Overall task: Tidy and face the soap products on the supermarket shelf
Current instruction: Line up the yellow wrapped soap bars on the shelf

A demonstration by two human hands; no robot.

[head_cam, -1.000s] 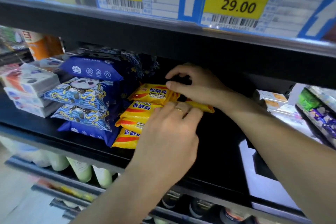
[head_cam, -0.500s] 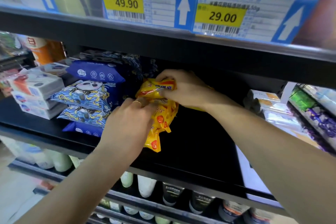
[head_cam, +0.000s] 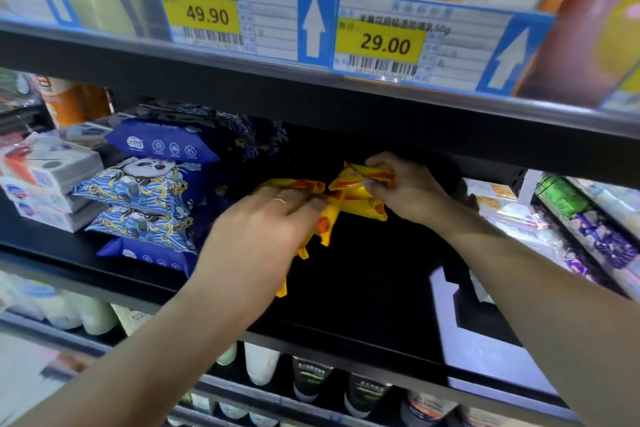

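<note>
Several yellow-and-red soap packets (head_cam: 353, 198) are bunched in both my hands above the black shelf (head_cam: 363, 288). My right hand (head_cam: 405, 189) grips the upper packets, fingers curled round them. My left hand (head_cam: 256, 239) holds the lower packets, which hang down under it; a ring shows on one finger. The packets are tilted and partly hidden behind my left hand.
Blue panda-print wipe packs (head_cam: 138, 191) are stacked to the left, with white boxes (head_cam: 45, 180) beyond them. Clear-wrapped goods (head_cam: 519, 218) lie on the right. Price tags 49.90 (head_cam: 207, 15) and 29.00 (head_cam: 384, 43) hang on the upper shelf edge. Bottles (head_cam: 259, 362) stand below.
The yellow packets, first lying in a row on the shelf, have been gathered and lifted. Both hands have shifted right with them, and the view has tilted up.
</note>
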